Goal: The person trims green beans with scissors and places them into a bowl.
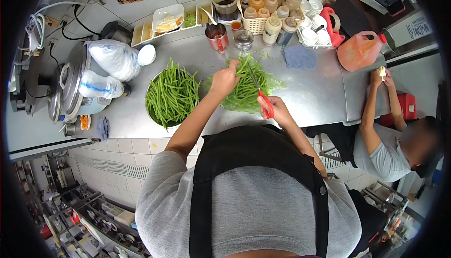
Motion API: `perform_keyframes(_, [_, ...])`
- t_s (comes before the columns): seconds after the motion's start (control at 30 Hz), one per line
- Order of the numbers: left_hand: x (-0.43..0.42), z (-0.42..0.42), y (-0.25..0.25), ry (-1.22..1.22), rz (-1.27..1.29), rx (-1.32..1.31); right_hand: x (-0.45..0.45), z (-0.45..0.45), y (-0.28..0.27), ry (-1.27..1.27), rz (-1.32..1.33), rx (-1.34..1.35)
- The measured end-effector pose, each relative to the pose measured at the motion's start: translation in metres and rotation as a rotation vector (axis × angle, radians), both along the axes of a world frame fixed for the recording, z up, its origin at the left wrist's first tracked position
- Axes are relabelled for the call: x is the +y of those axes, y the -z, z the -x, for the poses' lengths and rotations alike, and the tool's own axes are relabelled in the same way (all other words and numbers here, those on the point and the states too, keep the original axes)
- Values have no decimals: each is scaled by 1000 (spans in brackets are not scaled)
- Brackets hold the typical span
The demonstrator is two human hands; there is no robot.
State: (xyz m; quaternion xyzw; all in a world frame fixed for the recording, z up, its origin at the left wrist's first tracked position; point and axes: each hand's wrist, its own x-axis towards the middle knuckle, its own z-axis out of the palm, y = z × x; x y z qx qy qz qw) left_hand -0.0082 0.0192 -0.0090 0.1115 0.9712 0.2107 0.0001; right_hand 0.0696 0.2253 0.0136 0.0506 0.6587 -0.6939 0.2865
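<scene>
My right hand (pixel 276 110) grips a pair of scissors (pixel 266 103) by the red handles, with the blades pointing away over a clear plastic bag (pixel 230 104) of green beans (pixel 246 89). The fingers of my left hand (pixel 225 78) are closed together at the far left of that pile, close to the blade tips. They appear to pinch a few green beans, though the fingertips are partly hidden. On the left stands a round metal bowl (pixel 149 109) heaped with whole green beans (pixel 172 93).
Behind the bag are a red mug (pixel 216 37), a glass jar (pixel 243 40) and a basket of sauce bottles (pixel 256 25). A blue cloth (pixel 299 57) and an orange jug (pixel 359 51) lie to the right. A co-worker (pixel 387 147) holds something pale. Wrapped bags (pixel 112 58) stand left.
</scene>
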Motion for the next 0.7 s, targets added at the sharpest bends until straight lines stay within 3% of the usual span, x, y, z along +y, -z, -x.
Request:
perform_keyframes(0.23, [-9,-1,4,52,-106,103,10,3,-2,-81,-18,-90])
perform_keyframes(0.4, [-15,-1,1,140,-161,123,24,7,-14,-193,160,-105])
perform_keyframes(0.7, [-9,-3,-5,198,-186,60,22,10,2,-188,244,-61])
